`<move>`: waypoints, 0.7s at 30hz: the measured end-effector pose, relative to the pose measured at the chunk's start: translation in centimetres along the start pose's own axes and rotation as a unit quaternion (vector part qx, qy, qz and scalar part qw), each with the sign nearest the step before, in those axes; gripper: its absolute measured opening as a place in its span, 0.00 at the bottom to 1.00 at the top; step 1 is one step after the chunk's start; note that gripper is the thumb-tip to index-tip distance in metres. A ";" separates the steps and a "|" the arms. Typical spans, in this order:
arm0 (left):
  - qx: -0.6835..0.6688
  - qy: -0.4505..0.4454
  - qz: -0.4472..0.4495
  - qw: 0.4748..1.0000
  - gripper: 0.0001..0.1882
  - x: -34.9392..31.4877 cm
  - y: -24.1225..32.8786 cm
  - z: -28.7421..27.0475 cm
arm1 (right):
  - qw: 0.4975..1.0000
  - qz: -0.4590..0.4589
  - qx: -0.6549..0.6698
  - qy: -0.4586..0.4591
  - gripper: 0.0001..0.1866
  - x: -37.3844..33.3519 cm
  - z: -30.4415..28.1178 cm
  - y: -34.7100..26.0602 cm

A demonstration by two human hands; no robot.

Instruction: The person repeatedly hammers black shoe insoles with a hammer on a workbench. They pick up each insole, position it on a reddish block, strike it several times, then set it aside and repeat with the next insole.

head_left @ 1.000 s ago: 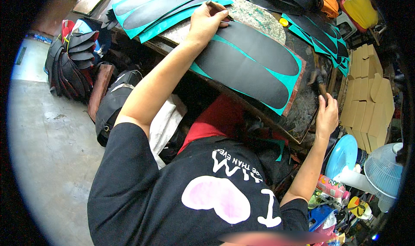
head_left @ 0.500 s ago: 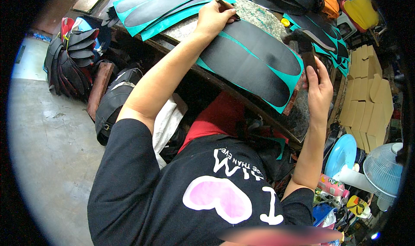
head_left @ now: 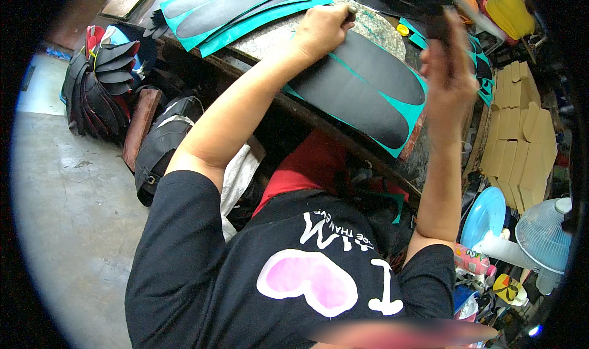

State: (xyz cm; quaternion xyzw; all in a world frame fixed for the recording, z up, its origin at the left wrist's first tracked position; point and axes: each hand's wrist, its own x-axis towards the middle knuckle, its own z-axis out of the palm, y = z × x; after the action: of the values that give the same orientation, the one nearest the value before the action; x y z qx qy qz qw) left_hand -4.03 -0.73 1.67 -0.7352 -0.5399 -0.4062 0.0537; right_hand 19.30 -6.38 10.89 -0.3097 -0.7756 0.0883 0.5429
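Observation:
My left hand [head_left: 322, 33] is closed round a short dark rod-like tool [head_left: 351, 9], with only its end showing above the fist. It rests at the far left edge of a teal sheet carrying two black sole-shaped pieces [head_left: 368, 94]. My right hand [head_left: 451, 73] is raised over the sheet's right end, gripping a dark hammer [head_left: 438, 27]. Motion blurs both that hand and the hammer. Under the sheet's left part lies a pale round slab [head_left: 386, 27] on the workbench.
More teal sheets with black sole shapes [head_left: 236, 8] are stacked at the bench's far left. A small yellow cap [head_left: 402, 30] lies beyond the sheet. Cardboard boxes [head_left: 515, 140] and a fan [head_left: 543, 232] stand at right. A bundle of black soles [head_left: 101, 85] sits at left.
My right hand has lifted the hammer up and away from the sheet's right end. My left fist has turned and shifted slightly right and nearer. The sheet has shifted slightly.

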 end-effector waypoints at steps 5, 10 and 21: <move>-0.056 0.087 -0.108 0.989 0.08 -0.6 0.0 0.7 | 0.971 0.156 -0.147 -0.107 0.21 -2.7 0.1 3.1; -0.433 0.049 -0.255 0.863 0.05 -0.7 -1.4 1.2 | 0.964 0.203 -0.141 -0.101 0.21 -3.0 -1.9 3.8; 0.063 -0.001 0.000 0.998 0.11 -0.1 2.5 1.2 | 0.996 -0.003 -0.073 -0.044 0.21 -1.2 -0.3 0.9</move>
State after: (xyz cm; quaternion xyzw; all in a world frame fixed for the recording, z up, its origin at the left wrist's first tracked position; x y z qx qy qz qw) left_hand -1.28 -1.15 1.69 -0.7304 -0.5648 -0.3709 0.0995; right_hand 20.15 -6.41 9.62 -0.3415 -0.8040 0.0433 0.4848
